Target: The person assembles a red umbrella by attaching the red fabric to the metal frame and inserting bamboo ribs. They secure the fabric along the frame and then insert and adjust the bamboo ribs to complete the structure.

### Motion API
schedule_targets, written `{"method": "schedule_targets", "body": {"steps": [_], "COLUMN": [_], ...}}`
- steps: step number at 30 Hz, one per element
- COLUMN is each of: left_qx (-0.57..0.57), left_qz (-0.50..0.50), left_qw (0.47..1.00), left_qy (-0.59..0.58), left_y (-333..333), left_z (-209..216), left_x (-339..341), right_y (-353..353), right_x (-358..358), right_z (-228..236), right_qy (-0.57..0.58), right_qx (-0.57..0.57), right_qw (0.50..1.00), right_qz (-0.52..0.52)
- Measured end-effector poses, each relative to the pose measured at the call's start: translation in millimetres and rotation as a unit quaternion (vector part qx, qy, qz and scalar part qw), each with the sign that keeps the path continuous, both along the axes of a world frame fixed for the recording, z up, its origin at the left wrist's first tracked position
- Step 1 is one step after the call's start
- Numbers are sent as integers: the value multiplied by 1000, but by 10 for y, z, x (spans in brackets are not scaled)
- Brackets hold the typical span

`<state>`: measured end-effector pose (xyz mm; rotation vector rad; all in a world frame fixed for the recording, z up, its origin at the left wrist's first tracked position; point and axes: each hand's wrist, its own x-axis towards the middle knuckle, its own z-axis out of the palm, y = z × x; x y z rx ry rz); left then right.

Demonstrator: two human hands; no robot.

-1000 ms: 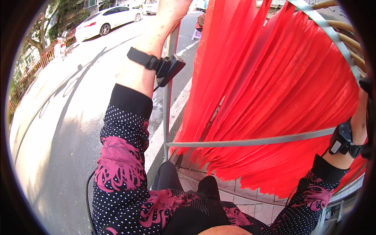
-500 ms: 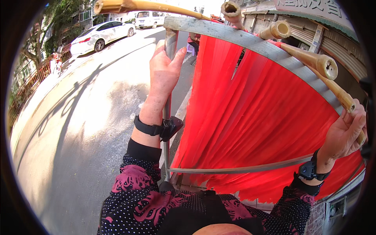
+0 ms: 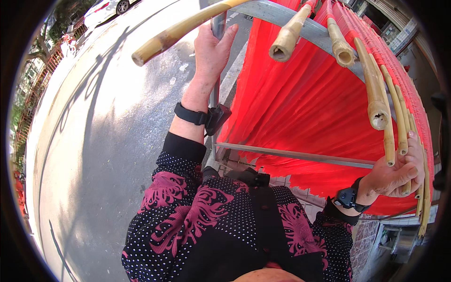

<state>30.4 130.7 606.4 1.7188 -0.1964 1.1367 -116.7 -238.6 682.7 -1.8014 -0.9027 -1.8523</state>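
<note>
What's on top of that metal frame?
Bamboo poles lie across the frame, red strips hanging below. The poles cover its edge where they cross; any fastening beneath can't be seen.

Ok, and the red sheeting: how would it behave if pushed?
The red sheeting would likely swing and crumple, since it hangs in loose folds. It looks thin, so probably light for its size. Its ragged lower edge might snag or tear.

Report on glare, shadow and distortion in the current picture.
Head view: the road is blown out near white in places, with a broad grey shadow across it; head view: the railing at far left seems bent by the lens; head view: folds in the red cloth read clearly.
</note>
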Motion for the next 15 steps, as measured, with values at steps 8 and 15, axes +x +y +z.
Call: {"method": "schedule_targets", "body": {"steps": [8, 15], "left_qx": [-19, 2], "left_qz": [-68, -45], "left_qw": [997, 957], "left_qy": [24, -287], "left_y": [-105, -15], "left_z": [140, 300], "left_x": [-269, -914], "right_y": [80, 520], "right_x": [-195, -203], "right_z": [-4, -347], "right_qy": [66, 90], "right_qx": [44, 172], "right_qw": [994, 980], "right_qz": [70, -34]}}
